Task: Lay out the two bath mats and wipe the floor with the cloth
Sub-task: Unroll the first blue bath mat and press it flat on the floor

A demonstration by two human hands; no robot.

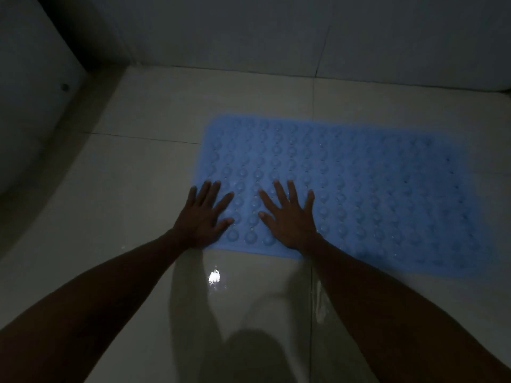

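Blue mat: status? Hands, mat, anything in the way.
Left hand and right hand open, flat on blue mat. Mat spread on tiled floor. Second mat, cloth not in view. Nothing in the way.

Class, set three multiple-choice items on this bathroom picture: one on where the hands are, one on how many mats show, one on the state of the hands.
1. Where do both hands rest?
A. On the mat's left end
B. On the wall
C. On the mat's far right corner

2. How many bath mats are in view?
A. Three
B. Two
C. One

3. How are the hands held?
A. Clenched in fists
B. Flat, with fingers spread
C. Pinching a cloth

Answers:
1 A: the left hand and right hand both press on the left end of the blue mat.
2 C: only that one mat lies on the tiled floor.
3 B: both palms lie flat with open fingers, holding nothing.
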